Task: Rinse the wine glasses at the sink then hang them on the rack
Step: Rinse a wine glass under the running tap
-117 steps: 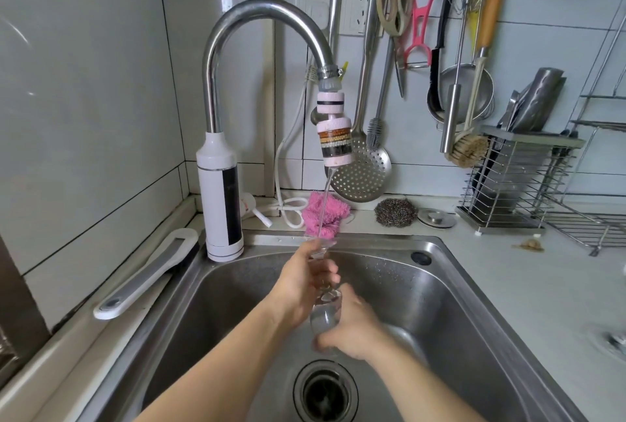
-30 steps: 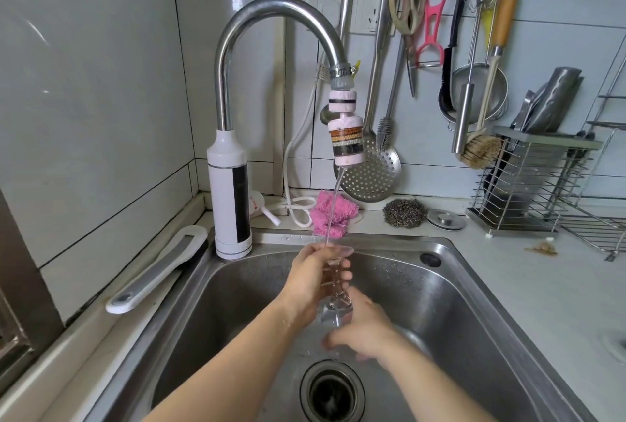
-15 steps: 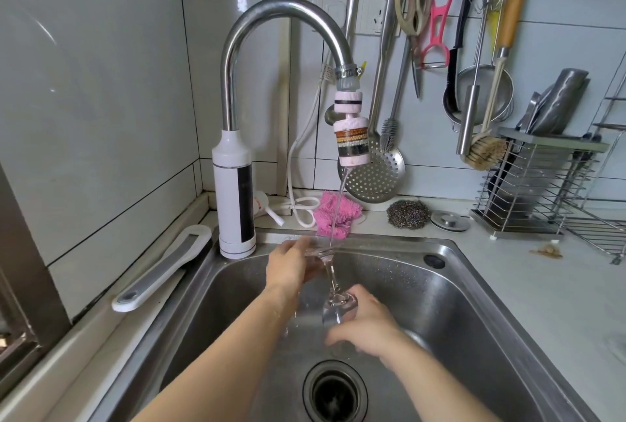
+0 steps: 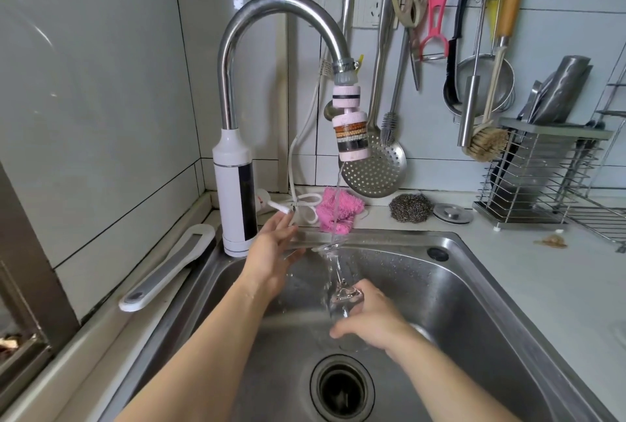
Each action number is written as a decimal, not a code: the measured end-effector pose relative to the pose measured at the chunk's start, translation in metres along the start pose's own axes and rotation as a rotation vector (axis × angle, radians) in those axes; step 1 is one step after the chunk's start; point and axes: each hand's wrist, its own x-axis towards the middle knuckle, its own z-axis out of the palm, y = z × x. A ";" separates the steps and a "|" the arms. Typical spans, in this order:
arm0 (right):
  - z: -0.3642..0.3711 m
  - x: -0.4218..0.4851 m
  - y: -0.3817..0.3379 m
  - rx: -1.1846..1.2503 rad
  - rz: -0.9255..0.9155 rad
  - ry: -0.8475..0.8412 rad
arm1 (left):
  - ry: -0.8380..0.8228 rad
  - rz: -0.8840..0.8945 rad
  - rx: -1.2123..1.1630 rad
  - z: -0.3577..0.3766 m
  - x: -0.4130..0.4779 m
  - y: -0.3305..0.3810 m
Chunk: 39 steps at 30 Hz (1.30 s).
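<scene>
A clear wine glass (image 4: pixel 338 289) is held upside down over the steel sink (image 4: pixel 474 286), its foot up under the thin water stream from the tap's pink filter head (image 4: pixel 350 132). My right hand (image 4: pixel 371 318) grips the bowl of the glass from the right. Off the glass and to its left, my left hand (image 4: pixel 274 248) has straight, spread fingers near the sink's back rim and the tap's white base (image 4: pixel 233 198).
The drain (image 4: pixel 342 387) lies below my hands. A pink cloth (image 4: pixel 337 210), a steel scourer (image 4: pixel 410 207) and a sink plug (image 4: pixel 453 213) sit behind the sink. Utensils hang on the wall; a wire rack (image 4: pixel 538 181) stands at right. A white-handled tool (image 4: pixel 166 269) lies left.
My left hand has let go of the glass stem and foot and moved left toward the tap base with fingers spread. My right hand keeps the glass under the stream.
</scene>
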 end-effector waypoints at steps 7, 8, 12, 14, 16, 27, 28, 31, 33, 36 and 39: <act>0.001 0.002 0.003 -0.007 -0.019 0.004 | -0.095 0.005 -0.038 -0.002 0.001 0.002; 0.001 0.002 0.003 -0.005 -0.024 0.007 | -0.081 0.005 -0.017 -0.001 0.001 0.000; 0.002 0.002 0.000 0.046 -0.075 0.023 | -0.130 -0.012 0.350 0.005 -0.004 -0.014; 0.002 0.002 -0.001 0.095 -0.109 0.045 | -0.247 -0.028 0.515 0.011 -0.007 -0.026; 0.002 0.003 -0.002 0.134 -0.139 0.066 | -0.335 0.014 0.660 0.016 -0.008 -0.040; 0.007 0.005 -0.007 0.267 -0.054 0.147 | -0.440 -0.130 0.591 0.026 -0.022 -0.051; 0.006 0.004 -0.008 0.255 -0.052 0.150 | -0.452 -0.151 0.575 0.026 -0.023 -0.049; 0.005 0.002 -0.012 0.292 -0.054 0.154 | -0.438 -0.155 0.624 0.024 -0.025 -0.043; 0.005 -0.002 -0.013 0.350 -0.052 0.155 | -0.374 -0.149 0.674 0.021 -0.028 -0.041; 0.002 -0.010 -0.013 0.385 -0.029 0.121 | -0.373 -0.139 0.730 0.021 -0.034 -0.037; -0.003 -0.015 -0.012 0.366 0.003 0.050 | -0.347 -0.119 0.815 0.027 -0.040 -0.030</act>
